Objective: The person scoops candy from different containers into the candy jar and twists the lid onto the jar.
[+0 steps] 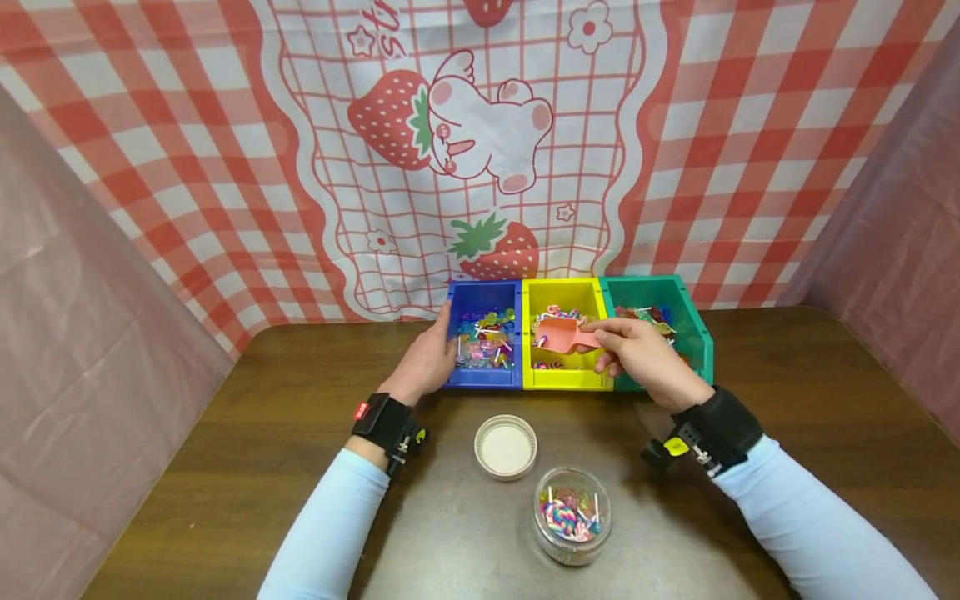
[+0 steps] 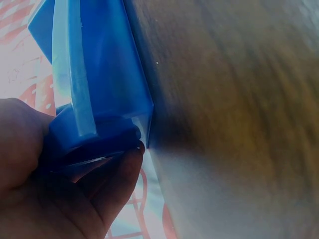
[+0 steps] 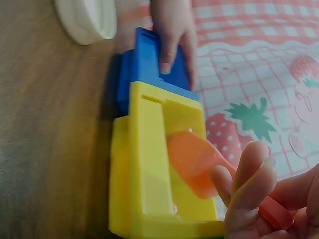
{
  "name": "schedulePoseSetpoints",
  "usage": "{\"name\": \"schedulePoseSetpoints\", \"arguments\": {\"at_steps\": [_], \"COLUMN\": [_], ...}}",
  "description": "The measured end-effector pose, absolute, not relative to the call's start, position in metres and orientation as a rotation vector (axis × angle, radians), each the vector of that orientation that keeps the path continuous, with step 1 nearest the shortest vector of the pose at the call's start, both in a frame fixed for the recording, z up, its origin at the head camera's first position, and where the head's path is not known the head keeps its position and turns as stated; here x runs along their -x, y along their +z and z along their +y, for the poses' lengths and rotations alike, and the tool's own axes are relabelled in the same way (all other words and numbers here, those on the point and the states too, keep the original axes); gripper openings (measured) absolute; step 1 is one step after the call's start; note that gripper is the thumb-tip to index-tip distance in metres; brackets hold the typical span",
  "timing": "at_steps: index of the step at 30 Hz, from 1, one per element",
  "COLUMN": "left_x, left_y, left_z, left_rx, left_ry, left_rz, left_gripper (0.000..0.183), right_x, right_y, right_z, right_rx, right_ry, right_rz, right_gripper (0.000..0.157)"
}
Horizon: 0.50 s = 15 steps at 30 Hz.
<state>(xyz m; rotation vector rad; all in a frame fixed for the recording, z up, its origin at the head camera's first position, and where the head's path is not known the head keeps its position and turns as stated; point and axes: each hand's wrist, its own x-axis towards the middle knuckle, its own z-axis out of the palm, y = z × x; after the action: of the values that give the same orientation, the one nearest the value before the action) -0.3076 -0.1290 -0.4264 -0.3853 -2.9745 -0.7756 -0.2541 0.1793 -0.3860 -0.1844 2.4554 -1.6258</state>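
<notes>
My right hand (image 1: pixel 651 354) holds a pink scoop (image 1: pixel 557 335) by its handle, over the yellow bin (image 1: pixel 567 380). A small piece of candy shows in the scoop's mouth, and swirled lollipops (image 1: pixel 558 312) lie in the bin beneath. In the right wrist view the scoop (image 3: pixel 192 158) tilts into the yellow bin, fingers and thumb pinching its handle. My left hand (image 1: pixel 427 358) grips the outer side wall of the blue bin (image 2: pixel 107 64), thumb on one side and fingers on the other. Mixed colourful candies (image 1: pixel 486 337) fill the bottom of the blue bin.
A green bin (image 1: pixel 697 337) with wrapped-looking candies adjoins the yellow one on the right. In front stand a white round lid (image 1: pixel 506 447) and a clear jar (image 1: pixel 572 546) partly filled with lollipops and candies. A strawberry-print cloth (image 1: pixel 585 167) hangs behind the wooden table (image 1: pixel 247 467).
</notes>
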Motion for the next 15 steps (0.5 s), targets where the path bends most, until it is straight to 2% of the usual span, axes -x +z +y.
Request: {"name": "schedulePoseSetpoints", "arguments": {"at_steps": [8, 15], "left_x": [0.308, 0.307], "left_y": [-0.426, -0.426], "left_z": [-0.128, -0.128], "left_rx": [0.382, 0.373], "left_ry": [-0.776, -0.769], "left_rz": [-2.977, -2.974], "left_gripper": [0.065, 0.065], "right_x": [0.261, 0.267], "right_y": [-0.378, -0.377], "right_z": [0.202, 0.214], "right_rx": [0.193, 0.356], "right_ry": [-1.808, -2.205], "right_rz": [2.25, 1.709], "right_gripper": [0.043, 0.047]}}
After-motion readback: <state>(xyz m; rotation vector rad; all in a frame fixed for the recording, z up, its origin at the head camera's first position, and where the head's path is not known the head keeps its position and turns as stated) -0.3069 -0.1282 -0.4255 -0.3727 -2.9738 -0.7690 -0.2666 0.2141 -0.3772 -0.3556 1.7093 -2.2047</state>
